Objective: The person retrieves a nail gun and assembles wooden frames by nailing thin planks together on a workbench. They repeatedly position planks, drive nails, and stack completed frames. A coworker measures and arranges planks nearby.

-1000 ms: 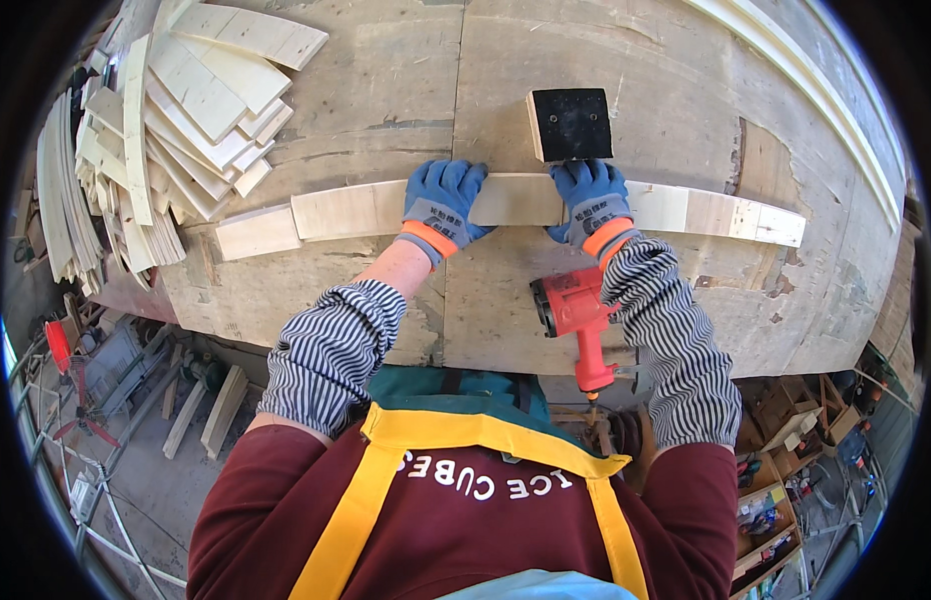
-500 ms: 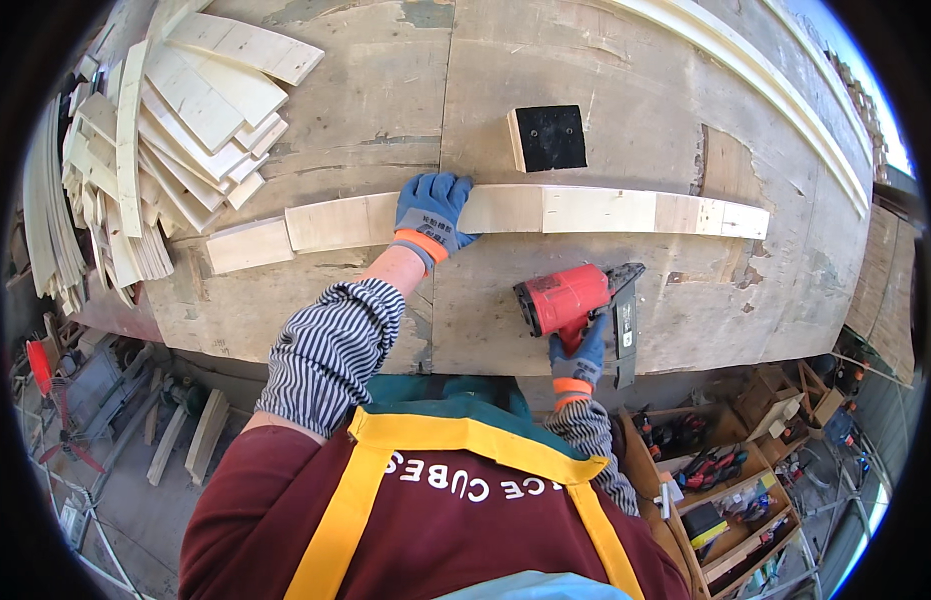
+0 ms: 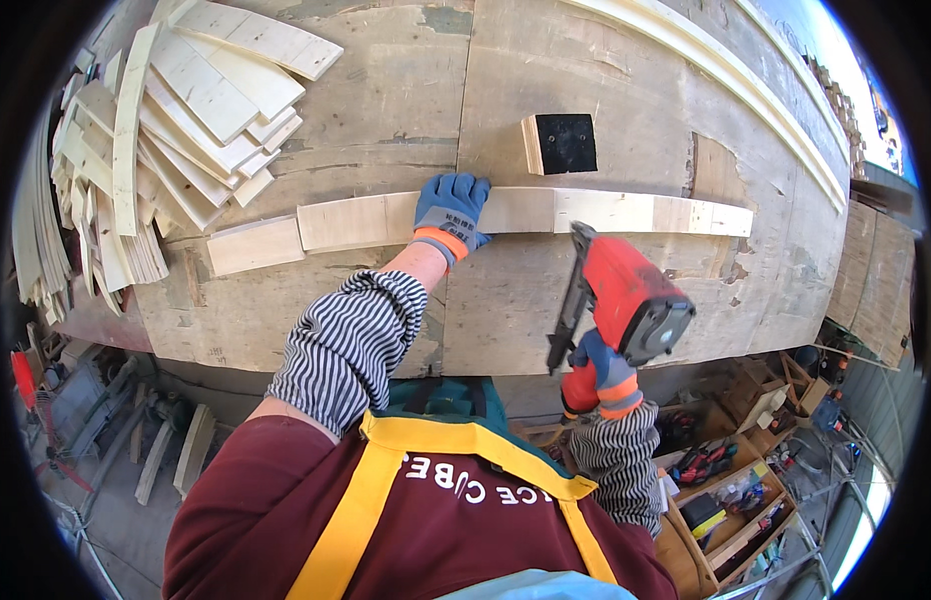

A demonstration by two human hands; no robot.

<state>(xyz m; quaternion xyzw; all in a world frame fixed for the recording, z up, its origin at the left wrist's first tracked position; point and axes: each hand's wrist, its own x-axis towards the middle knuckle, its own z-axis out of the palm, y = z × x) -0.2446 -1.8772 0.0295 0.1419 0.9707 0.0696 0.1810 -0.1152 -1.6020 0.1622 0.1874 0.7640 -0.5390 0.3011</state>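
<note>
A long, pale wooden strip [image 3: 351,221] of joined lengths runs across the workbench. My left hand [image 3: 453,212], in a blue-grey glove, is closed over it, with its fingers across the far edge and thumb at the near one. A red and black nail gun [image 3: 638,285] hangs from my gloved right hand [image 3: 603,372], which is wrapped around its handle. Its nose is close to the strip's near edge, just right of a seam; whether they touch I cannot tell. At the strip's left end lies a short wooden piece [image 3: 256,246].
Beyond the strip sits a wooden block [image 3: 566,143] with a black top. A loose pile of thin boards [image 3: 201,95] covers the far left. Long rails [image 3: 726,65] lie along the far right. Below the bench's near edge, a wooden tool box [image 3: 726,540] stands at right.
My right hand has lifted and swung the nail gun round, so its nose now points away from me at the strip. My left hand stays on the strip.
</note>
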